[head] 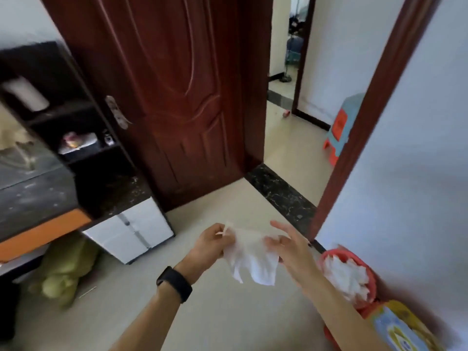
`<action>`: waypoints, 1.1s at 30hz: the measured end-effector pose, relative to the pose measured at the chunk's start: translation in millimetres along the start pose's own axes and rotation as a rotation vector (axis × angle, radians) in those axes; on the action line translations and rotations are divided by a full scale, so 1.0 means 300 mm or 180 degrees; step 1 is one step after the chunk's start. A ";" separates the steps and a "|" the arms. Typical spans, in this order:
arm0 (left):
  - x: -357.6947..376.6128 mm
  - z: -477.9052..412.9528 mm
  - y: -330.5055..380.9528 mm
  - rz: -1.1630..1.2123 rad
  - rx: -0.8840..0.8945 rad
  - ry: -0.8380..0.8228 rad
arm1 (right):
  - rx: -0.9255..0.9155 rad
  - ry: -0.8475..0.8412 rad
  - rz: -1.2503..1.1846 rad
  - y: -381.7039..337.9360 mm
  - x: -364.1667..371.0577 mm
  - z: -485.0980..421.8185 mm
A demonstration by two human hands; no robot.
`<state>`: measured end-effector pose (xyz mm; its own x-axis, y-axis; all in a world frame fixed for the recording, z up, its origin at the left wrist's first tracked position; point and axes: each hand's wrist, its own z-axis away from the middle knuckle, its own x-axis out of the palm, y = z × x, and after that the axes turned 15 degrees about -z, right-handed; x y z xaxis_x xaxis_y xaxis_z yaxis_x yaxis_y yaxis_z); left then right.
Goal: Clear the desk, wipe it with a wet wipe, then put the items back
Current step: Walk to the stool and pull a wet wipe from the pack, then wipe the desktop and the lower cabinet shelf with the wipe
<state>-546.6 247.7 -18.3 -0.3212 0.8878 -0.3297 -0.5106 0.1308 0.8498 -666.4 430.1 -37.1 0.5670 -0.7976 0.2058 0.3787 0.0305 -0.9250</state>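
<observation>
A white, crumpled wet wipe (249, 259) hangs above the floor (228, 315), right of the bench (43, 224), spread between both hands. Its long axis runs left to right and its loose corners droop downward. The left grip (215, 240) pinches its upper left corner; the right grip (283, 245) curls fingers on its right edge. The frame's left edge cuts the bench off, and blur smears the red bin (329, 253)
</observation>
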 end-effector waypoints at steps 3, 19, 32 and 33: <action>-0.207 0.119 -0.153 0.0094 -0.0329 0.0694 | -0.0501 -0.0406 0.0592 0.009 0.266 0.000; -1.146 0.741 -0.722 -0.1272 -0.0822 0.2395 | -0.1124 -0.2197 0.2266 0.188 1.558 -0.005; -1.640 0.884 -1.028 0.0131 -0.1085 0.3188 | -0.1167 -0.2837 0.2051 0.329 2.239 -0.047; -1.686 0.869 -1.055 0.0315 -0.1070 0.3201 | -0.0912 -0.2927 0.1924 0.347 2.295 -0.069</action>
<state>-14.5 -127.7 -13.2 -0.8061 0.0952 -0.5841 -0.5908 -0.1869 0.7849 -251.7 -128.3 1.7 0.9665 0.0490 -0.2519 -0.2534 0.0271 -0.9670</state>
